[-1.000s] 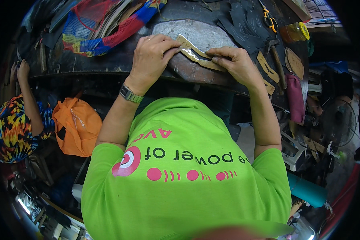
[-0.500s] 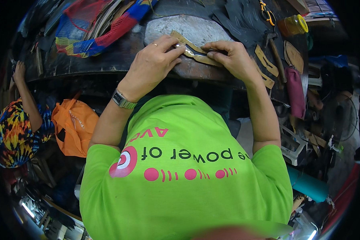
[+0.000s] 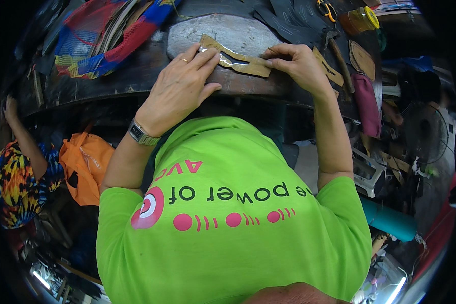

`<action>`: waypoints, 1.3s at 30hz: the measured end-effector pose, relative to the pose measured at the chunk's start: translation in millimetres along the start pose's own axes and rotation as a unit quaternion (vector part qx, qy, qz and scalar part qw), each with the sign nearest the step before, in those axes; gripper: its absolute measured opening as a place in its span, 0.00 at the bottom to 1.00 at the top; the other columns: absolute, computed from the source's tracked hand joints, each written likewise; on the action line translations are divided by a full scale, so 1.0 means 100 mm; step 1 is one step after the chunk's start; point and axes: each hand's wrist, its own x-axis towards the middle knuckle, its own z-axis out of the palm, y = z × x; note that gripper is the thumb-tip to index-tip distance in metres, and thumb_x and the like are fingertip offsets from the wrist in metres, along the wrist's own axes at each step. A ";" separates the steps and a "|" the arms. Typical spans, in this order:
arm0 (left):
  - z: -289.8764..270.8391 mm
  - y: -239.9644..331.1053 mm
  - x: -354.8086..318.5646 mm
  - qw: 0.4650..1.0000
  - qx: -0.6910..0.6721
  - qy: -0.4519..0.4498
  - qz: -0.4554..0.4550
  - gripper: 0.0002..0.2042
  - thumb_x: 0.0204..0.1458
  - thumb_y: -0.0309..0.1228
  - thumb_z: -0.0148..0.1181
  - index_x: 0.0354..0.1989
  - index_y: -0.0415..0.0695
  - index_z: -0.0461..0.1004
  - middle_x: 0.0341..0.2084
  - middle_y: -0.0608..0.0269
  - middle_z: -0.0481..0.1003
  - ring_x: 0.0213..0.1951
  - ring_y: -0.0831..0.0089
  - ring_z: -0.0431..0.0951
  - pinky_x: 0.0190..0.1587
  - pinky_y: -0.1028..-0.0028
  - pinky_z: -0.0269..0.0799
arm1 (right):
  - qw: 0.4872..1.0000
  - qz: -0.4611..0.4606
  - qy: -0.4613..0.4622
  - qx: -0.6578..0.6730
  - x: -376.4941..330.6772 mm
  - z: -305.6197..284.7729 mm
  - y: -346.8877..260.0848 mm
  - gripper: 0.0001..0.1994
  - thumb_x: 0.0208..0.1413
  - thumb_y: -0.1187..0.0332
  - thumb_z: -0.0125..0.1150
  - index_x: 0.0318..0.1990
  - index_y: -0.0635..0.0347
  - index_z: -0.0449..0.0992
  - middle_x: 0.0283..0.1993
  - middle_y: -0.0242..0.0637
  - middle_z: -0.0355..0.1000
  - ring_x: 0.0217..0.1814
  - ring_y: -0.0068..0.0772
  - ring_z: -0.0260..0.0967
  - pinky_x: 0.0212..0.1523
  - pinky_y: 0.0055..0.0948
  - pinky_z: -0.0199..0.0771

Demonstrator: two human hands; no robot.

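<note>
A brown, curved pattern piece [image 3: 253, 68], like card or leather, lies over the near edge of a pale grey slab [image 3: 187, 33]. It has a long dark slot through its middle and shiny clear strips, apparently tape, along the slot. My left hand [image 3: 182, 83] rests on its left end, fingers stretched out and thumb held apart. At the right end, my right hand [image 3: 299, 66] pinches the piece between thumb and forefinger. Another brown slotted piece [image 3: 332, 75] sits just right of my right hand, partly hidden by it.
A hammer [image 3: 341, 63], orange-handled scissors [image 3: 327, 9], a yellow-lidded jar [image 3: 359, 20] and dark sheets [image 3: 289, 23] lie on the right of the bench. A colourful mesh bag [image 3: 86, 40] is at left. Beyond an orange bag [image 3: 86, 167], another person's arm [image 3: 30, 144] reaches the bench.
My left hand has gone from a bent-finger grip to lying flatter on the piece's left end. My right hand has opened out slightly along the right end. The whole view has shifted a little.
</note>
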 end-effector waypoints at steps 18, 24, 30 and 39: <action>0.12 0.14 -0.04 1.000 0.010 0.025 0.004 0.35 0.48 0.40 0.75 0.68 0.63 0.71 0.63 0.52 0.67 0.67 0.44 0.63 0.70 0.52 0.61 | 1.000 0.001 0.007 -0.028 0.05 0.00 0.00 0.12 0.54 0.71 0.71 0.45 0.67 0.85 0.36 0.45 0.82 0.37 0.32 0.81 0.45 0.31 0.79; 0.13 0.15 -0.05 1.000 0.007 0.025 0.000 0.35 0.48 0.39 0.75 0.68 0.62 0.72 0.64 0.52 0.66 0.68 0.43 0.62 0.70 0.52 0.61 | 0.998 -0.003 -0.049 -0.045 0.13 -0.04 -0.01 0.12 0.57 0.73 0.70 0.47 0.69 0.82 0.37 0.38 0.81 0.41 0.25 0.76 0.50 0.29 0.76; 0.11 0.17 -0.06 1.000 0.007 0.012 -0.004 0.35 0.47 0.40 0.75 0.68 0.62 0.72 0.65 0.52 0.66 0.68 0.43 0.62 0.70 0.52 0.62 | 0.996 -0.003 -0.070 -0.053 0.17 -0.08 -0.03 0.12 0.57 0.73 0.70 0.46 0.70 0.82 0.37 0.36 0.82 0.41 0.24 0.76 0.49 0.27 0.77; 0.10 0.18 -0.06 1.000 0.005 0.008 -0.002 0.37 0.46 0.39 0.76 0.69 0.62 0.71 0.66 0.52 0.65 0.68 0.43 0.62 0.69 0.52 0.62 | 0.997 -0.012 -0.059 -0.047 0.13 -0.11 0.01 0.12 0.57 0.73 0.70 0.47 0.68 0.83 0.40 0.36 0.82 0.43 0.25 0.77 0.51 0.27 0.77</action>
